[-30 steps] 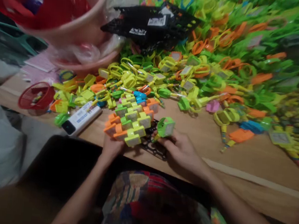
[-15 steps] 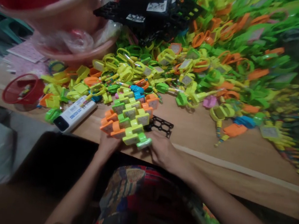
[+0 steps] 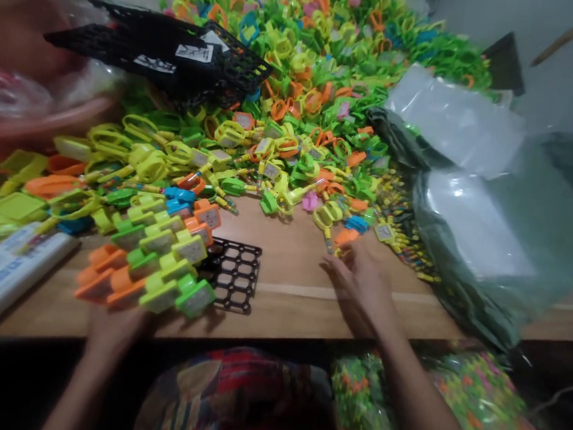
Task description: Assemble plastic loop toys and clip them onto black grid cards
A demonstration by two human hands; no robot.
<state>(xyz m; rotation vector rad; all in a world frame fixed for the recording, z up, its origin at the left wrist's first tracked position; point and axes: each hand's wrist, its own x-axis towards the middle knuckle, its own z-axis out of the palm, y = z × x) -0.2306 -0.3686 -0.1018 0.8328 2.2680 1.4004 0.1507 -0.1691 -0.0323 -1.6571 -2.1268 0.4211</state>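
Your L hand [image 3: 115, 326] is at the piece-laden L end of the black grid [image 3: 237, 277], grip hidden; your R hand [image 3: 368, 286], well R of grid, fingertips by orange piece [image 3: 346, 237], can't tell if pinching.

At the left, a pink tub [image 3: 16, 31] stands above a wide pink basin [image 3: 48, 120], with crumpled clear plastic [image 3: 13, 99] between their walls, and a white box [image 3: 13, 271] with blue print lies lower down near the front edge of the wooden table [image 3: 292, 269]. At the right, a greenish plastic bag [image 3: 555, 245] spreads over the tabletop, while clear bags [image 3: 500, 414] of multicoloured pieces sit below the edge and a grey wall [image 3: 543, 90] rises behind.
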